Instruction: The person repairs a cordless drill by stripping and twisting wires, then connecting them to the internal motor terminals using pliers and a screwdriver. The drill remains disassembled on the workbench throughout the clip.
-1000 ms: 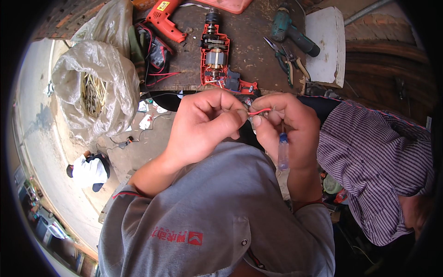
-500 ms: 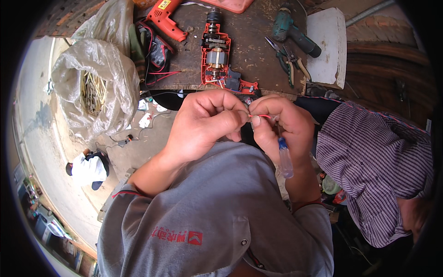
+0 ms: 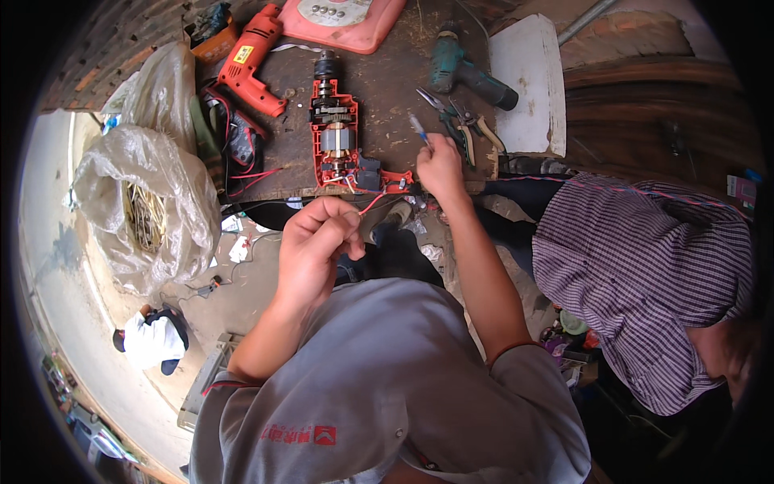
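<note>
My left hand (image 3: 317,242) is closed, thumb and forefinger pinching the end of a thin red wire (image 3: 372,202) just off the table's front edge. The wire runs toward the handle of an opened red electric drill (image 3: 337,139), which lies with its motor, gears and black chuck exposed. Farther right, my right hand (image 3: 442,168) is over the table, fingers closed around a small screwdriver (image 3: 418,128) with a clear and blue handle. Its shaft is hidden by the hand. Close beside that hand lie pliers (image 3: 453,127) and a second pair with pale grips (image 3: 488,133).
On the worn table (image 3: 387,97) are a red drill housing (image 3: 256,60), a teal cordless drill (image 3: 468,74) and a pink-red scale (image 3: 347,24). A plastic sack (image 3: 145,210) stands left. At right is a person in a checked shirt (image 3: 645,266); another crouches at far left (image 3: 155,339).
My hands have parted. The right one let go of the red wire and reached forward over the table with the screwdriver; the left still pinches the wire. The view has shifted, showing more tabletop.
</note>
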Motion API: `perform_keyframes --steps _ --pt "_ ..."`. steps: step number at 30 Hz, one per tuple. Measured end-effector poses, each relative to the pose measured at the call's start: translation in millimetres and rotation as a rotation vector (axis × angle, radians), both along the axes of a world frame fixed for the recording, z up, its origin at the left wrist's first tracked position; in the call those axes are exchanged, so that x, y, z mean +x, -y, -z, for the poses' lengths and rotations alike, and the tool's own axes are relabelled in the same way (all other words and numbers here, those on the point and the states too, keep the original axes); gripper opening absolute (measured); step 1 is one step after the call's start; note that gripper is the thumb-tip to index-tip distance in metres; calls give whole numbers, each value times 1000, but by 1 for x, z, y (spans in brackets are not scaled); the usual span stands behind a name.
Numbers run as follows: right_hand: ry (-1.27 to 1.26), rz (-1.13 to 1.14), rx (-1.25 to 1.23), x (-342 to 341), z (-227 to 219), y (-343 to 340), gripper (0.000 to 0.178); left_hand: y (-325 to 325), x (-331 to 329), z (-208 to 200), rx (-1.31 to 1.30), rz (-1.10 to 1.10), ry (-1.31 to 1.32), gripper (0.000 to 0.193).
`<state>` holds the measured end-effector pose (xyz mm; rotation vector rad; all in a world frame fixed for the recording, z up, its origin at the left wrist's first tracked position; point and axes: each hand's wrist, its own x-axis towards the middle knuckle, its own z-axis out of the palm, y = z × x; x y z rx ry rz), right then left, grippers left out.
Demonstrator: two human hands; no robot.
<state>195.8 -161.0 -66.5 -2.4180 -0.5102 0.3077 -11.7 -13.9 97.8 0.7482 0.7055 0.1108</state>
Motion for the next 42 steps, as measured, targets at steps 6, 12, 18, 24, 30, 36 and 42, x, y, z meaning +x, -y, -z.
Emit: perform_keyframes --steps 6,12,18,24,30,36,42 --pt "482 -40 -304 23 -25 2 24 5 -8 5 -11 -82 11 7" --pt "573 -206 -384 56 7 13 26 16 -3 7 -41 -83 30 8" --pt "453 -148 86 67 -3 -13 18 10 6 10 -168 -182 77 8" --pt "-417 40 854 53 -83 -25 25 13 12 -1 -71 -191 71 7" --pt "-1032 -212 1269 -36 -128 26 43 11 16 -18 16 -148 70 8" --pt "-1015 -328 1185 -70 -149 49 49 11 19 -18 75 -164 91 8" --pt "-1145 -305 1111 -102 -188 57 26 12 19 -24 79 -147 142 10"
